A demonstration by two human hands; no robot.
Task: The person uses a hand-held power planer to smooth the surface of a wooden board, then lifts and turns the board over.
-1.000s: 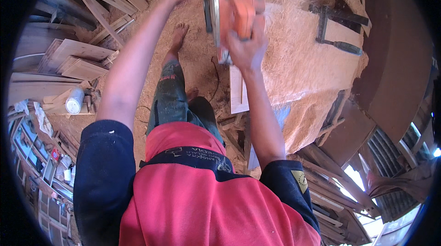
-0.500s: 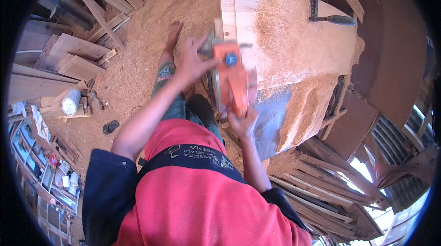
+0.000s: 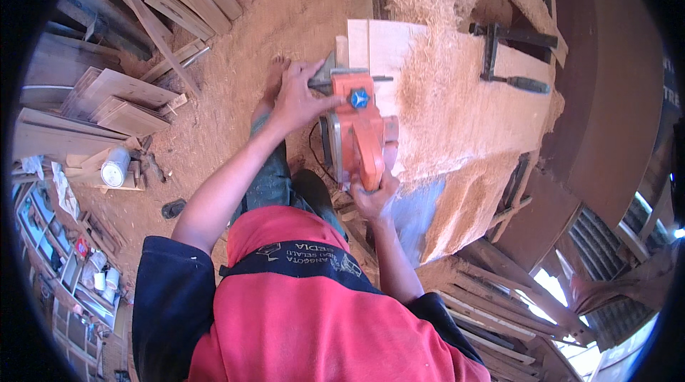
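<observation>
An orange electric planer (image 3: 346, 125) with a blue front knob (image 3: 359, 98) sits along the left edge of a pale wooden board (image 3: 389, 39). My left hand (image 3: 296, 100) is at its front left, the thumb against the body by the knob and the fingers spread over a grey metal guide (image 3: 322, 76). Around the rear handle my right hand (image 3: 377, 196) is closed. A narrow wood piece (image 3: 341, 52) shows just ahead of the planer. What lies beneath the planer is hidden.
Shavings (image 3: 435, 61) cover much of the bench. A black clamp (image 3: 490, 53) with a dark handle stands at its right. Panels (image 3: 121, 93) lean at the left, near a white can (image 3: 115, 168). A sandal (image 3: 173, 208) lies on the sawdust-covered floor. Planks (image 3: 492, 310) are stacked at lower right.
The planer, with both my hands on it, has moved forward along the board toward its far end. My view has shifted, so bench and clamp appear lower.
</observation>
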